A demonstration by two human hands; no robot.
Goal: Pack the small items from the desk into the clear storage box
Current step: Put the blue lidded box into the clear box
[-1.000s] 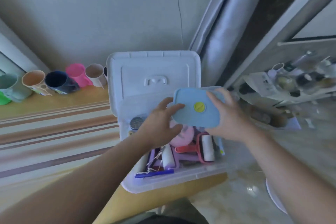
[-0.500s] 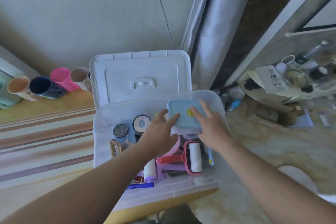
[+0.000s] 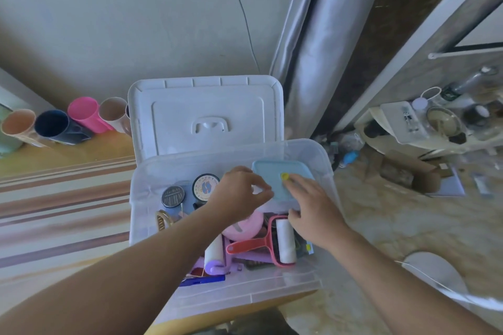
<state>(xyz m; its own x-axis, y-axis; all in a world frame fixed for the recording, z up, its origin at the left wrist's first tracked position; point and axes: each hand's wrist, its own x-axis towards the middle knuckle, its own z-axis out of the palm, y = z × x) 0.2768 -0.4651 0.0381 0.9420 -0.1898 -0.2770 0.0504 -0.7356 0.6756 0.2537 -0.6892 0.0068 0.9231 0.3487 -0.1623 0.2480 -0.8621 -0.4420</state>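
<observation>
Blue container lies in clear storage box, under right hand.

Left hand: forearm extended forward, fingers loosely curled, thumb and forefinger close together. Right hand: palm down, fingers spread flat.

The left hand is covering the near left corner of the light blue lidded container, and the right hand is hiding its near edge, so whether either grip is closing on it cannot be told. The left forearm is blocking much of the clear storage box contents, and a green cup is being cut off by the left edge. The clutter on the white shelf at right is blurring beyond telling.
</observation>
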